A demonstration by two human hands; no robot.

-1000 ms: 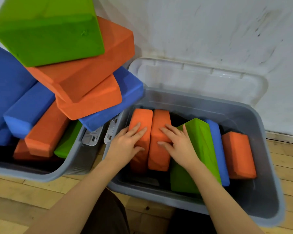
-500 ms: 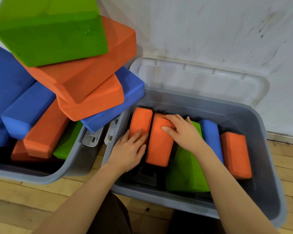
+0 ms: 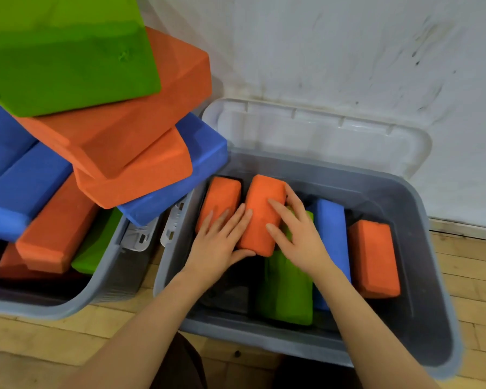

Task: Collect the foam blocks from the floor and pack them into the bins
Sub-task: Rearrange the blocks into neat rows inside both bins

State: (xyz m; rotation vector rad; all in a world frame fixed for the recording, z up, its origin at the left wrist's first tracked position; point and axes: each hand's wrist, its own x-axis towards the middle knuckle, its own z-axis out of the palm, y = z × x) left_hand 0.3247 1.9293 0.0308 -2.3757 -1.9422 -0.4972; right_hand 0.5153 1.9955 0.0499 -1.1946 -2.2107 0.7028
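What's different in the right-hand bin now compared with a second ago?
The second orange block has been tilted up and now lies over the green block, which has sunk lower. The right hand now holds that orange block's right side; the left hand has slid from the leftmost orange block onto its lower left corner. The blue block, the far-right orange block and the piled left bin stayed put.

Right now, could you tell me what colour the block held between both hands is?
Orange: the block between the left hand and right hand, head view.

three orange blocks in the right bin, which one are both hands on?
The middle orange block, tilted up between left hand and right hand. The leftmost only meets the left fingers; the far-right one lies untouched.
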